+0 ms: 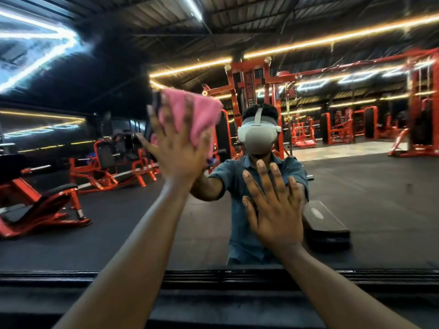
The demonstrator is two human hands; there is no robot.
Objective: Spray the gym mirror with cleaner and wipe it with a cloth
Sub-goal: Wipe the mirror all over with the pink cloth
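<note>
Two bare forearms reach forward from the bottom edge toward the large wall mirror (356, 186). Left hand (177, 148) lies flat with fingers straight and spread, pressing a crumpled pink cloth (190, 112) against the glass, high and left of centre. Right hand (273, 210) is lower and to the right, palm against the glass, fingers straight and slightly apart, holding nothing. Between the hands the mirror shows the person's reflection in a blue short-sleeved shirt (240, 176) and a white headset (257, 134). Reflected around it are red and black weight benches (42, 207) at left, a red cable machine frame (249, 77) behind, and a dark step platform (325, 222) just right of the right hand. A black ribbed ledge (213, 279) runs below the mirror.
</note>
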